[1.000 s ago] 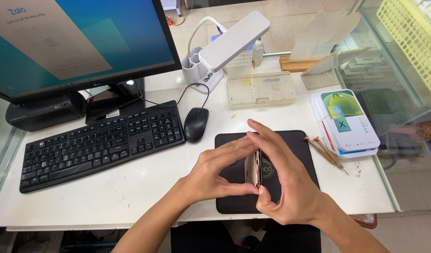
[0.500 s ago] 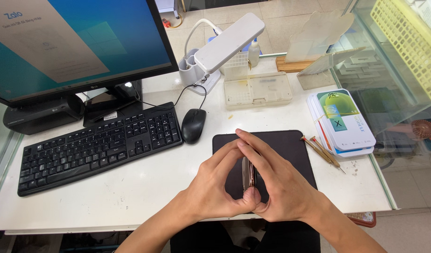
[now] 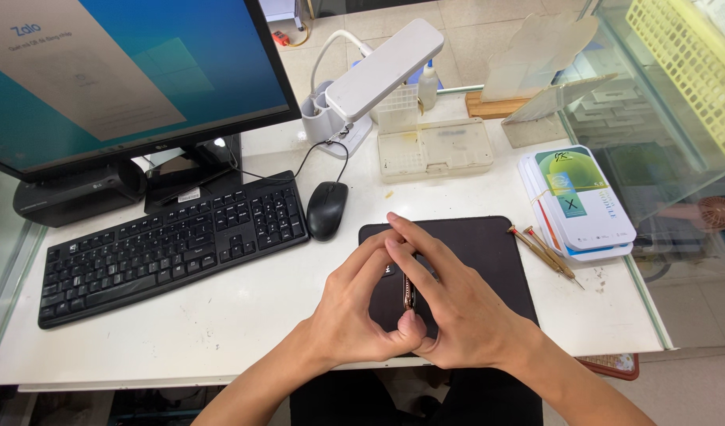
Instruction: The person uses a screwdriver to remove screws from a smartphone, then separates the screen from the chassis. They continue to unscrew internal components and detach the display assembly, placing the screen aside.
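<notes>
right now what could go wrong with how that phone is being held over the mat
1. The phone is pinched edge-on between the left hand and right hand, so a slip could drop it onto the black mat.
2. Pressure from both hands on the thin edge might flex it.
3. The small screwdrivers lie loose beside the mat near the right forearm; a sideways sweep could knock them off the white table.

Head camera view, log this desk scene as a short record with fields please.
held item: thin phone, edge-on, over black mat
left hand: grips phone
right hand: grips phone
left of mat: mouse, keyboard
right of mat: screwdrivers, stacked boxes
back: monitor, desk lamp
</notes>
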